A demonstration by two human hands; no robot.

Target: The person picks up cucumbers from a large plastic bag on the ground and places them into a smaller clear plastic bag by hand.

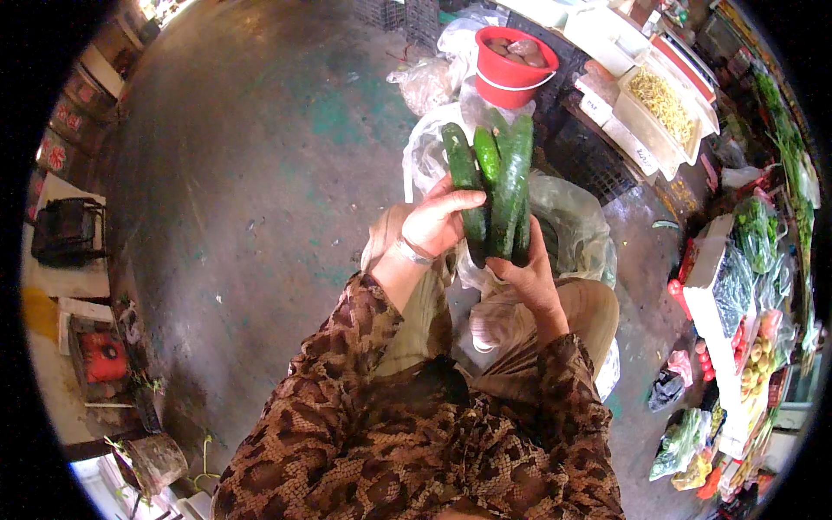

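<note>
Several dark green cucumbers (510,188) are bunched upright between my two hands, above my lap. My left hand (439,218) grips the bunch from its left side, the thumb laid across the leftmost cucumber (463,156). From below and to the right, my right hand (530,266) holds the lower ends, its thumb at their tips. One brighter green cucumber (486,155) shows in the middle of the bunch. Beneath, between and beyond my knees, lies a clear plastic bag (578,221), its contents partly hidden.
A red bucket (507,81) of brown roundish items stands beyond the cucumbers, near black plastic crates (585,153). To the right are a tub of bean sprouts (663,101) and bagged greens (757,234). A concrete floor (260,162) spreads leftward to a black bag (68,231).
</note>
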